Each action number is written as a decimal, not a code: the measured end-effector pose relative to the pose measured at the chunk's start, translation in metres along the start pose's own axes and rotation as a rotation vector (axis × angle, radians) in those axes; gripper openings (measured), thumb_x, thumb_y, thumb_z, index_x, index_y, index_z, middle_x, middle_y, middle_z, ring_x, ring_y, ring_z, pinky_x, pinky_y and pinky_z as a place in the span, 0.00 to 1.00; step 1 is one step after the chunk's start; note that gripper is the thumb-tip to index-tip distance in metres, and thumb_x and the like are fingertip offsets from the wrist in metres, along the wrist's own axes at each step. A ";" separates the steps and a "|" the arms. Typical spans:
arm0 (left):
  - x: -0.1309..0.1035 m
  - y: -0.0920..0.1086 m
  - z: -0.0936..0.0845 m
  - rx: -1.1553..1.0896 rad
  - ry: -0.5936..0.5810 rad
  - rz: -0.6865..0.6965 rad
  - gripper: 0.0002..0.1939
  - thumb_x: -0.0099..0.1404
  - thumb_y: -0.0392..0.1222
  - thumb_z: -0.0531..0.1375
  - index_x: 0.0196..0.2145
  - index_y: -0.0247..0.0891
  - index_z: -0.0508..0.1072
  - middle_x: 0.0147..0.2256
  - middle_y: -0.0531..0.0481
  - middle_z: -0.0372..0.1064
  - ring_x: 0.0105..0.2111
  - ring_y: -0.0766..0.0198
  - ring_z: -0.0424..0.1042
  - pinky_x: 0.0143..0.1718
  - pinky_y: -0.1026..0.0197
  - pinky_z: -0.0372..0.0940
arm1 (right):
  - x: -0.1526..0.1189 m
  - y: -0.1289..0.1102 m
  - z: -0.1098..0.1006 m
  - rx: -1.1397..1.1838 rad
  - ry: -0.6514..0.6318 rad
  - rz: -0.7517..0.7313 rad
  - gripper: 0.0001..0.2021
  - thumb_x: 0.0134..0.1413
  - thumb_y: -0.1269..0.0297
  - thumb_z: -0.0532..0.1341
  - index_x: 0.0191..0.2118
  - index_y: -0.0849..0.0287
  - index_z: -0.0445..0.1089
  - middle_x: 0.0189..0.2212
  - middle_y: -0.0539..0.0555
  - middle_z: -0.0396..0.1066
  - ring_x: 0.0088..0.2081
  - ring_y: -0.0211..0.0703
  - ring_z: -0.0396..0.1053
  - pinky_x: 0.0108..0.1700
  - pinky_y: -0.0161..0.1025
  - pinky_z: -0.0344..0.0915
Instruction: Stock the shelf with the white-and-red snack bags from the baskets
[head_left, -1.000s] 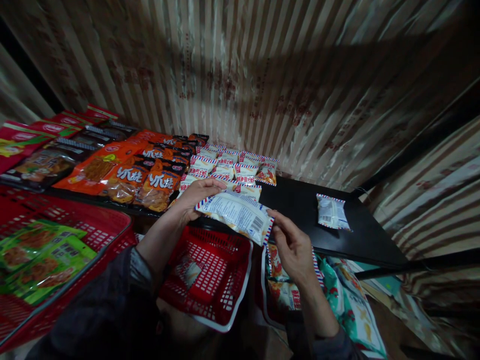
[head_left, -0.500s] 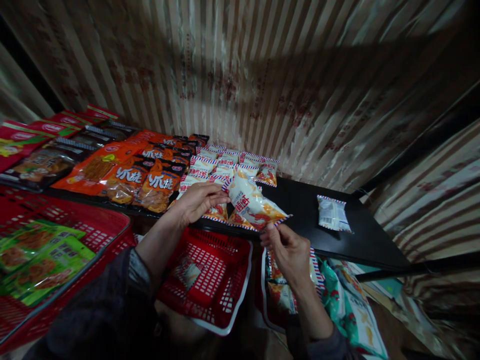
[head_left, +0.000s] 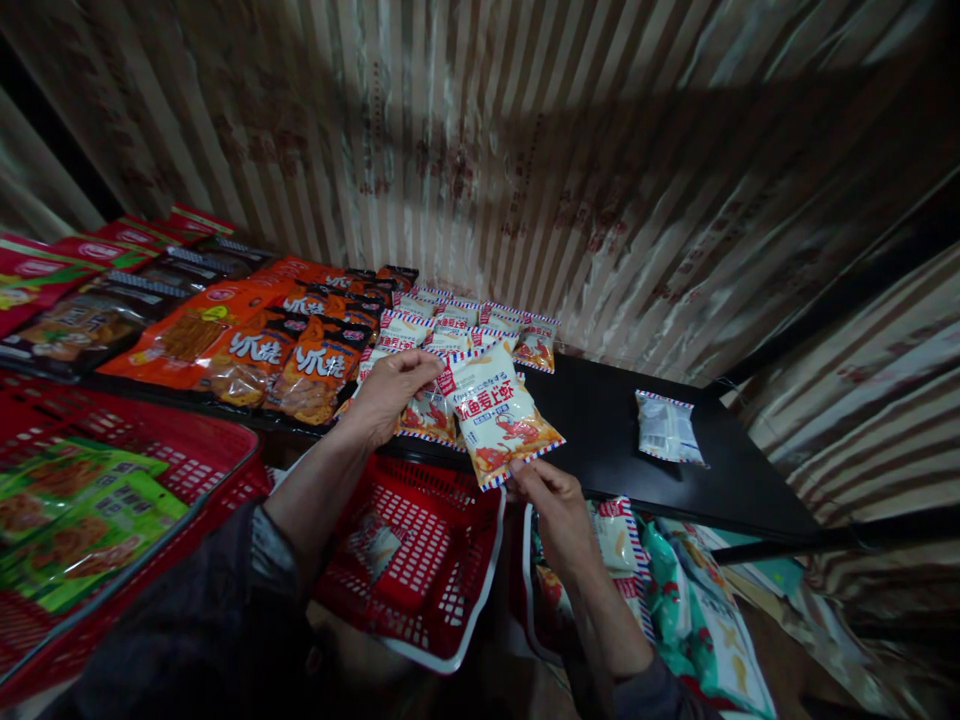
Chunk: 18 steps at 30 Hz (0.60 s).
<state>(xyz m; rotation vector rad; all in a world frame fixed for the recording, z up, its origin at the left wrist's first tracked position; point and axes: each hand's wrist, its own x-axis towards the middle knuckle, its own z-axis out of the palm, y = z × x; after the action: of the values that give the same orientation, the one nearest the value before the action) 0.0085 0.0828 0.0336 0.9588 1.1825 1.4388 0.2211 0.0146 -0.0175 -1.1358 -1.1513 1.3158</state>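
Observation:
A white and orange snack bag (head_left: 499, 412) with a red-and-blue striped edge is held up in front of the shelf, its printed front facing me. My left hand (head_left: 397, 385) pinches its upper left corner. My right hand (head_left: 551, 510) grips the lower edge between thumb and fingers. Behind it, rows of matching snack bags (head_left: 454, 322) lie on the black shelf (head_left: 600, 410), partly covered by the held bag and my left hand. One more bag (head_left: 667, 428) lies apart to the right, back side up.
Orange snack packs (head_left: 315, 370) and dark packs (head_left: 97, 320) fill the shelf's left. Below are a red basket (head_left: 427, 590) with a small packet inside, a left basket (head_left: 217, 440) with green packs, and a right basket (head_left: 529, 600) of bags. Green bags (head_left: 712, 620) lie beside it.
The held snack bag has turned from tilted to nearly upright, its front now facing me squarely. My left fingers have closed on its corner, and my right hand has shifted slightly left and down.

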 end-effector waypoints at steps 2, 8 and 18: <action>0.001 0.000 0.000 -0.036 -0.035 0.011 0.12 0.45 0.42 0.70 0.24 0.35 0.73 0.24 0.55 0.68 0.23 0.73 0.65 0.24 0.70 0.62 | 0.001 0.001 0.004 0.117 0.004 0.083 0.15 0.40 0.51 0.72 0.26 0.59 0.75 0.25 0.48 0.74 0.28 0.35 0.68 0.29 0.32 0.69; 0.002 -0.003 -0.001 0.005 -0.080 0.030 0.10 0.48 0.42 0.68 0.25 0.35 0.72 0.24 0.55 0.67 0.20 0.72 0.64 0.20 0.68 0.62 | 0.004 0.003 0.004 0.218 0.059 0.064 0.21 0.35 0.55 0.75 0.39 0.54 0.74 0.36 0.50 0.77 0.34 0.39 0.72 0.30 0.33 0.71; 0.002 -0.003 0.000 0.120 -0.036 0.069 0.06 0.51 0.39 0.64 0.24 0.36 0.71 0.22 0.56 0.66 0.18 0.73 0.62 0.18 0.69 0.57 | 0.007 0.004 -0.002 0.263 0.138 -0.043 0.16 0.41 0.51 0.72 0.31 0.56 0.73 0.28 0.47 0.72 0.28 0.32 0.66 0.27 0.29 0.66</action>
<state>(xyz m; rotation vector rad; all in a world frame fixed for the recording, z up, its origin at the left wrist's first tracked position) 0.0085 0.0845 0.0306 1.1132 1.2307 1.4110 0.2220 0.0216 -0.0215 -0.9867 -0.8698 1.2918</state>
